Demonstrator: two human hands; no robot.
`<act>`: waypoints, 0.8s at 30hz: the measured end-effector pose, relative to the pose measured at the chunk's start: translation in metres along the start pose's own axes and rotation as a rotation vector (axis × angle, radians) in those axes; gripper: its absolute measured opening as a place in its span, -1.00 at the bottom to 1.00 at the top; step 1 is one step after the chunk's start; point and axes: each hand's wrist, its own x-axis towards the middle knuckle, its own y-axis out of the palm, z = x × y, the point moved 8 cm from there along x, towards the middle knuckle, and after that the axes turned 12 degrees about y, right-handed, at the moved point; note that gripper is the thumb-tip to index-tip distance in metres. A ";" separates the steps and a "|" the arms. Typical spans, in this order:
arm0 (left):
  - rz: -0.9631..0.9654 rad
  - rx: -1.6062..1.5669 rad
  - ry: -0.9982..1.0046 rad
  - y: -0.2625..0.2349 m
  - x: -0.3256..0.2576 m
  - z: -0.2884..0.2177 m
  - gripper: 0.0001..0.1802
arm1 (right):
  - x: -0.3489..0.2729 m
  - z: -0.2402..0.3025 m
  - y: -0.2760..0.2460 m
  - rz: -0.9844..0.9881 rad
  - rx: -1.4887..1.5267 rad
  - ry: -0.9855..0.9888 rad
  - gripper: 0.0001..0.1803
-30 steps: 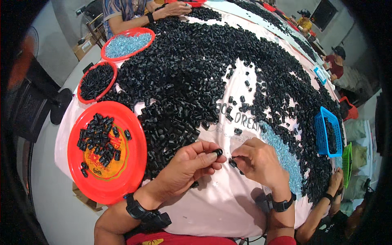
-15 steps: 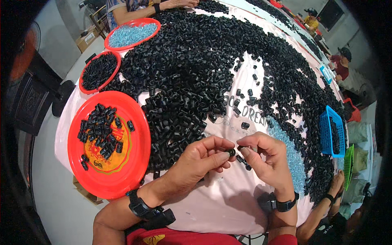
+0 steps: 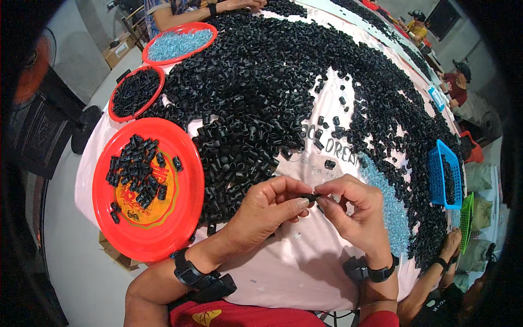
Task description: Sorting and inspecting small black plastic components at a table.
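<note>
Big heap of black plastic sleeves (image 3: 272,82) fills the upper centre, over a pale cloth-covered table (image 3: 294,272). Red plate (image 3: 188,185) w/ finished pieces sits centre-left. Blue basket (image 3: 436,174) at right edge. Lower centre: left hand (image 3: 267,210) & right hand (image 3: 354,215) meet, thumb and fingertips of both pinched on one small black piece (image 3: 311,197) btwn them.

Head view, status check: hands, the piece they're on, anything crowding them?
Left hand and right hand pinch one small black part between fingers. Held above pink cloth. Black parts heap just beyond; red plate at left.
</note>
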 end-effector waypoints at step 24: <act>0.022 0.132 0.109 -0.001 0.001 -0.004 -0.76 | -0.001 0.006 0.001 -0.062 -0.056 -0.062 -0.83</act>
